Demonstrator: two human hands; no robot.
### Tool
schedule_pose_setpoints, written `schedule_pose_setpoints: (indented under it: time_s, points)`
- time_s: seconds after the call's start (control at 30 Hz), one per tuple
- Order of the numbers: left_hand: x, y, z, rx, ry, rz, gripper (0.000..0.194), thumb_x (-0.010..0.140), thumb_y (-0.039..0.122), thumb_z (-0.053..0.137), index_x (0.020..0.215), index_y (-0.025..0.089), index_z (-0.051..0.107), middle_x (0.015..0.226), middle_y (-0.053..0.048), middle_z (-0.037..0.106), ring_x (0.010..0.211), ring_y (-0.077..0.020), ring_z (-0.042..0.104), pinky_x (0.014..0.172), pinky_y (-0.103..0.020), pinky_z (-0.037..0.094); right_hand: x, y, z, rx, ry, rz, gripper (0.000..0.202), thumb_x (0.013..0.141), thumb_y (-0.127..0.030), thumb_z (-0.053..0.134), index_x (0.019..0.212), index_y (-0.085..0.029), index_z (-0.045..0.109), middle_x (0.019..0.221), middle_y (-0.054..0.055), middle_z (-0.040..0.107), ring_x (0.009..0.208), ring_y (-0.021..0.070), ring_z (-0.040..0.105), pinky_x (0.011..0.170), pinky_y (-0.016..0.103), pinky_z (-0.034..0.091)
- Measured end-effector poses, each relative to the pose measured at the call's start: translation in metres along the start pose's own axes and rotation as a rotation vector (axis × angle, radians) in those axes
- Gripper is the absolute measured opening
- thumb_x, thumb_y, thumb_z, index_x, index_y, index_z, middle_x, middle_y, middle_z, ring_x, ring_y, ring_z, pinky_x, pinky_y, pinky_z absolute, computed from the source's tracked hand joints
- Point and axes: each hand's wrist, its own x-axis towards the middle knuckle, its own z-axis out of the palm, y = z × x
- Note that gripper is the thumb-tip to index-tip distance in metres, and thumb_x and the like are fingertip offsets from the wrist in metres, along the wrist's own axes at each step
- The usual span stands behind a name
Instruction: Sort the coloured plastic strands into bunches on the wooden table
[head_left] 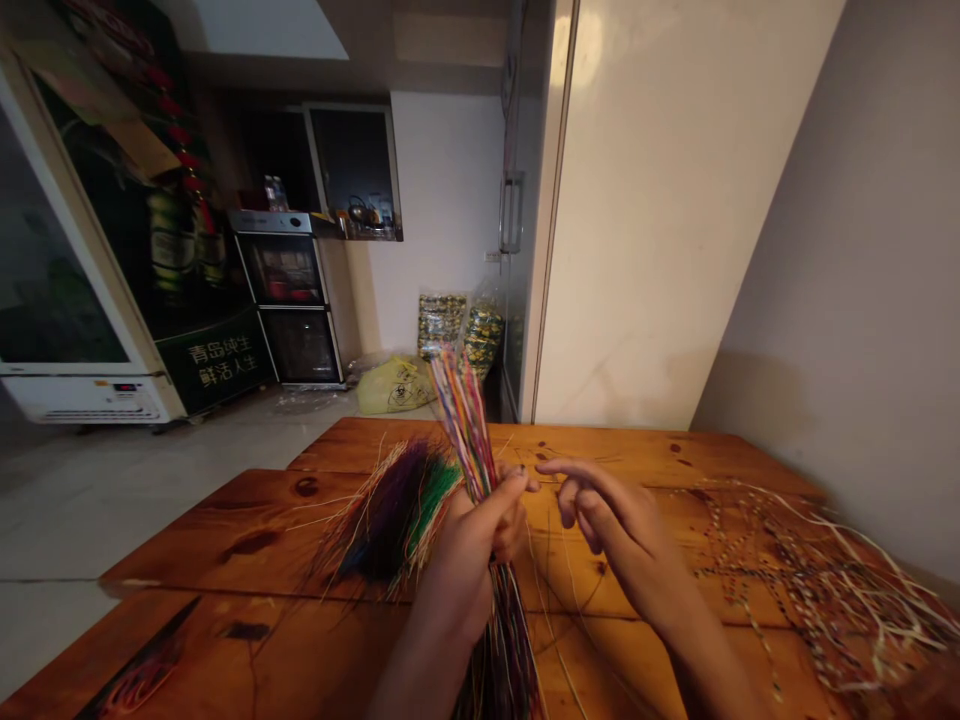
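Note:
My left hand (484, 540) is closed around a thick bundle of multicoloured cords (466, 425). The bundle rises above the fist in pink, white, yellow and purple, and its darker lower strands hang toward me below the hand. Just to the right, my right hand (611, 515) hovers with its fingers apart and bent, holding nothing that I can see. Its index fingertip points at the left hand's thumb without touching it. Behind my left wrist lies a fanned pile of loose threads (397, 510) in purple, black, green and tan.
Braided cords and pale strings (832, 580) lie tangled on the right side of the wooden table (255, 510). Thin loose strands lie near the middle. Beyond stand a display fridge (82, 300), a small cabinet (292, 300), a yellow bag (394, 385) and a white partition (660, 220).

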Motion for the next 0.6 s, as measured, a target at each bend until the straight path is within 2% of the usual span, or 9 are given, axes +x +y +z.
schedule_pose_setpoints:
  time_s: [0.07, 0.13, 0.2, 0.27, 0.33, 0.43, 0.5, 0.6]
  points:
    - [-0.001, -0.004, 0.004, 0.032, -0.037, -0.05, 0.029, 0.067, 0.035, 0.07, 0.069, 0.016, 0.048, 0.046, 0.012, 0.024, 0.04, -0.002, 0.014, 0.039, -0.018, 0.011, 0.001, -0.002, 0.008, 0.158, -0.001, 0.059, 0.031, 0.092, -0.042, 0.041, 0.106, -0.023, 0.061, 0.068, -0.001, 0.056, 0.052, 0.0098, 0.047, 0.045, 0.02, 0.034]
    - [-0.003, -0.008, 0.007, 0.086, -0.027, -0.097, 0.031, 0.065, 0.036, 0.071, 0.07, 0.017, 0.047, 0.047, 0.012, 0.028, 0.041, -0.0023, 0.016, 0.04, -0.019, 0.012, 0.002, -0.002, 0.014, 0.248, 0.039, 0.113, 0.028, 0.091, -0.041, 0.045, 0.097, -0.021, 0.064, 0.066, -0.001, 0.055, 0.052, 0.0088, 0.045, 0.043, 0.019, 0.032]
    - [-0.004, -0.01, 0.008, 0.14, -0.006, -0.129, 0.031, 0.065, 0.037, 0.071, 0.074, 0.016, 0.049, 0.048, 0.011, 0.03, 0.041, -0.0029, 0.019, 0.041, -0.019, 0.012, 0.002, -0.001, 0.016, 0.303, 0.094, 0.163, 0.026, 0.089, -0.041, 0.049, 0.086, -0.019, 0.064, 0.061, -0.003, 0.051, 0.05, 0.0075, 0.042, 0.042, 0.018, 0.03]
    - [-0.006, -0.011, 0.008, 0.171, -0.037, -0.129, 0.029, 0.067, 0.037, 0.069, 0.075, 0.015, 0.051, 0.048, 0.01, 0.032, 0.041, -0.0034, 0.02, 0.041, -0.02, 0.013, 0.003, 0.001, 0.011, 0.376, 0.189, 0.208, 0.027, 0.089, -0.04, 0.05, 0.078, -0.018, 0.063, 0.053, -0.005, 0.044, 0.045, 0.0061, 0.037, 0.041, 0.017, 0.028]
    - [-0.007, -0.009, 0.006, 0.181, -0.111, -0.113, 0.026, 0.069, 0.036, 0.067, 0.074, 0.015, 0.053, 0.048, 0.009, 0.034, 0.041, -0.0034, 0.02, 0.041, -0.021, 0.013, 0.002, 0.003, 0.001, 0.477, 0.355, 0.23, 0.027, 0.088, -0.04, 0.051, 0.076, -0.018, 0.061, 0.048, -0.007, 0.038, 0.042, 0.0052, 0.032, 0.039, 0.016, 0.026]
    - [-0.009, -0.004, 0.002, 0.166, -0.171, -0.115, 0.022, 0.07, 0.033, 0.067, 0.075, 0.015, 0.054, 0.048, 0.009, 0.033, 0.041, -0.0036, 0.02, 0.042, -0.021, 0.012, -0.001, 0.012, -0.022, 0.624, 0.584, 0.26, 0.023, 0.083, -0.038, 0.058, 0.073, -0.017, 0.06, 0.051, -0.007, 0.038, 0.04, 0.0039, 0.028, 0.036, 0.014, 0.023]
    - [-0.01, -0.001, -0.001, 0.133, -0.174, -0.115, 0.021, 0.071, 0.032, 0.067, 0.076, 0.016, 0.053, 0.048, 0.01, 0.032, 0.041, -0.0039, 0.019, 0.041, -0.021, 0.012, -0.008, 0.023, -0.038, 0.717, 0.629, 0.336, 0.021, 0.08, -0.036, 0.062, 0.071, -0.017, 0.059, 0.053, -0.007, 0.037, 0.04, 0.0031, 0.026, 0.033, 0.013, 0.021]
    - [-0.011, 0.004, -0.004, 0.092, -0.199, -0.091, 0.019, 0.073, 0.03, 0.066, 0.075, 0.016, 0.054, 0.05, 0.009, 0.031, 0.042, -0.0035, 0.017, 0.041, -0.02, 0.011, -0.028, 0.048, -0.055, 0.844, 0.627, 0.507, 0.019, 0.076, -0.034, 0.065, 0.071, -0.017, 0.059, 0.053, -0.007, 0.035, 0.039, 0.0028, 0.025, 0.029, 0.01, 0.021]
